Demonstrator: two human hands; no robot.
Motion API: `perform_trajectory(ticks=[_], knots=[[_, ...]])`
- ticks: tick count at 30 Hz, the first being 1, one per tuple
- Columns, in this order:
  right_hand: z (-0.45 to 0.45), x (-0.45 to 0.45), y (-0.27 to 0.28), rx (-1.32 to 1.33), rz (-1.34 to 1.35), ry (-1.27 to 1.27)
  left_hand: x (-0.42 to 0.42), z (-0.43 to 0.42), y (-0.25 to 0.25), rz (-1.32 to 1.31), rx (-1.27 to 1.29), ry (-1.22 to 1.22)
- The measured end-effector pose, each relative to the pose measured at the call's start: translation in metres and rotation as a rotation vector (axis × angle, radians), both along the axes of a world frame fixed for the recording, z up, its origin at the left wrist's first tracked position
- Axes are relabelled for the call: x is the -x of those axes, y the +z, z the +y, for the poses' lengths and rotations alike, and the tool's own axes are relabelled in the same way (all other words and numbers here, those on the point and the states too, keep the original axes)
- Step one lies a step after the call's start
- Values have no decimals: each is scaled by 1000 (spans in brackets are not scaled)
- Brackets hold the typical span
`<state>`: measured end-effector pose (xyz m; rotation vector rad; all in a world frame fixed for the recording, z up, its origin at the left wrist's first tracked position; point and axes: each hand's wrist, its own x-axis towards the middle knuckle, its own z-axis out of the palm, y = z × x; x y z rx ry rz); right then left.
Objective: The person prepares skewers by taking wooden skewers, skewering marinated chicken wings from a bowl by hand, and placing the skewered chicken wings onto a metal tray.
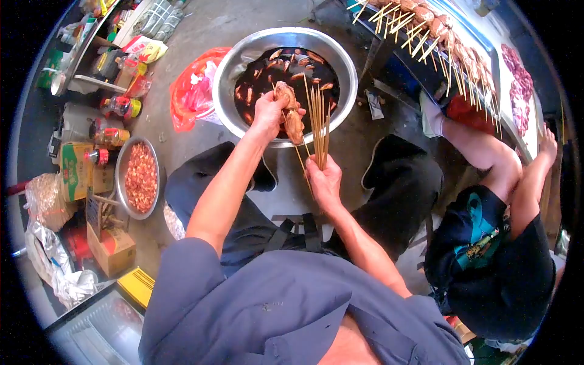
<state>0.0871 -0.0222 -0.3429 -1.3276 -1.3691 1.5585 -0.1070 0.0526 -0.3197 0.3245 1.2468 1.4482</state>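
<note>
Over the near side of a large metal basin (pixel 349 79), my left hand (pixel 267 114) is closed on brown marinated meat (pixel 294 126). Thin sticks run out of the meat's lower end towards my right hand. Just below the basin rim, my right hand (pixel 325 181) is wrapped round a bundle of bamboo skewers (pixel 317 115) whose tips point up and away from me. Dark liquid (pixel 267 76) with several pieces of meat floating in it fills much of the basin. Which fingers guide the sticks in the meat is too small to tell.
Skewered meat (pixel 441 30) lines a table at upper right, sticks overhanging its edge. A person's bare arm (pixel 526 198) is near it. A red plastic bag (pixel 190 91) touches the basin's left side. Further left stand a bowl of reddish chunks (pixel 141 177), bottles (pixel 121 107) and boxes (pixel 112 249).
</note>
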Motion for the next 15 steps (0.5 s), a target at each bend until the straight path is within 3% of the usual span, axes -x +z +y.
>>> perform_trajectory(ticks=[15], knots=[[18,7,16,173,160,-45,-21,-3,6,2,-101,-63]])
